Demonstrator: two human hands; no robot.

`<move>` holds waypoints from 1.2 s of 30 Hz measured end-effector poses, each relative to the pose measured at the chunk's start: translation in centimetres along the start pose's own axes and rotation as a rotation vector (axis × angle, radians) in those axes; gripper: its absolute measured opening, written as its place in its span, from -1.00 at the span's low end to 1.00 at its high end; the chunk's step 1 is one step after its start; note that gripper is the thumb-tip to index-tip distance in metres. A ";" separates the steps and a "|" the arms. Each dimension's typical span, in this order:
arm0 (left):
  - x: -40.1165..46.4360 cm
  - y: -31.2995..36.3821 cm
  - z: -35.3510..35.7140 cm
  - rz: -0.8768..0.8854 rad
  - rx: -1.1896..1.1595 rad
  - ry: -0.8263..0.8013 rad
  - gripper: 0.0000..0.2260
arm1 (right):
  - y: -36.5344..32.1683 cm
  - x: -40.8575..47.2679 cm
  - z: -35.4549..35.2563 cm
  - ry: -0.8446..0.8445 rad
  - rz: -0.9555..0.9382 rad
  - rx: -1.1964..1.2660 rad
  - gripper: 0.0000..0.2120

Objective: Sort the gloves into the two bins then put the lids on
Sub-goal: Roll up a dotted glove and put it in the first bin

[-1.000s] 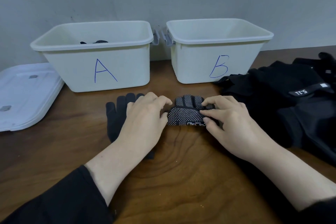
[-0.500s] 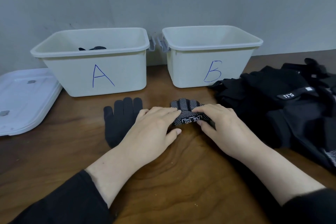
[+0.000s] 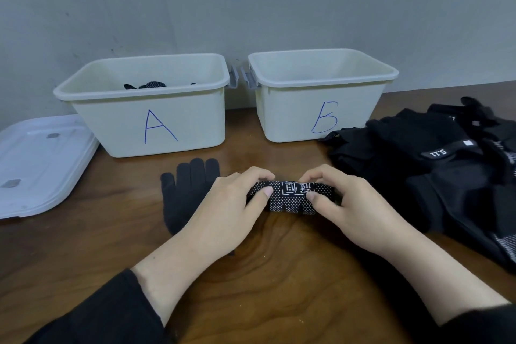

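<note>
Black white-dotted glove (image 3: 290, 198), plain black glove (image 3: 190, 190), cream bins (image 3: 181, 131).

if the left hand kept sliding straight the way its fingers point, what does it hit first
Probably the right hand: the left hand points rightward along the dotted glove both already grip, though depth is unclear.

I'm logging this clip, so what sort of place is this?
Probably a plain indoor sorting table: a wooden tabletop against a bare wall, with bins marked A and B and a pile of black gloves.
</note>
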State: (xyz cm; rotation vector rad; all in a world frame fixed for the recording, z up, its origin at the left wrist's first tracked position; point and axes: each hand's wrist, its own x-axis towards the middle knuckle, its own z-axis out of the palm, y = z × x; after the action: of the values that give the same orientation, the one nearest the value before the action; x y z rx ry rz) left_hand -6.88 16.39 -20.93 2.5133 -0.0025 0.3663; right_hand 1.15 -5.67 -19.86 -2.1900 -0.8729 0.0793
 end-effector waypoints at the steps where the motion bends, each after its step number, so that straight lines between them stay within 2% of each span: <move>1: 0.0 0.0 0.0 -0.011 -0.008 0.011 -0.75 | 0.1 0.0 0.0 0.006 0.001 -0.009 -0.86; 5: 0.2 0.2 -0.1 -0.011 0.015 0.119 -0.74 | 0.4 0.3 0.1 0.067 0.000 -0.103 -0.87; 9: 0.6 0.2 -0.4 0.110 0.147 0.184 -0.78 | 0.7 0.7 0.3 0.043 0.071 -0.201 -0.80; 11: 0.6 0.3 -0.5 0.211 0.230 0.125 -0.73 | 0.5 0.8 0.3 0.014 0.077 -0.240 -0.79; 13: 0.5 0.4 -0.3 0.249 0.287 -0.001 -0.68 | 0.1 1.3 0.1 -0.023 0.088 -0.248 -0.79; 15: 0.4 0.1 0.0 0.229 0.292 -0.070 -0.67 | -0.5 2.0 -0.4 -0.084 0.128 -0.250 -0.78; 20: 0.5 -0.3 0.0 0.210 0.269 -0.103 -0.66 | -3.3 4.8 -2.4 -0.320 0.230 -0.259 -0.81; 25: 0.4 -0.4 -0.4 0.239 0.261 -0.105 -0.65 | -4.6 8.4 -2.5 -0.610 0.237 -0.385 -0.64; 29: 0.4 -0.7 -0.5 0.264 0.248 -0.104 -0.63 | -5.1 10.0 -1.8 -0.722 0.286 -0.388 -0.65; 33: 0.4 -1.0 -1.5 0.293 0.221 -0.037 -0.67 | -5.4 10.2 -1.4 -0.701 0.352 -0.344 -0.73; 36: 0.6 -2.2 -3.7 0.281 0.181 0.152 -0.70 | -5.3 9.4 -1.5 -0.632 0.427 -0.203 -0.77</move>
State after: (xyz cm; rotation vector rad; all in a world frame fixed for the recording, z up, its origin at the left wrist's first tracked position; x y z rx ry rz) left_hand -7.14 20.31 -19.05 2.6610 -0.2765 0.6997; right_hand 5.84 1.66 -13.24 -2.5535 -0.7384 0.9692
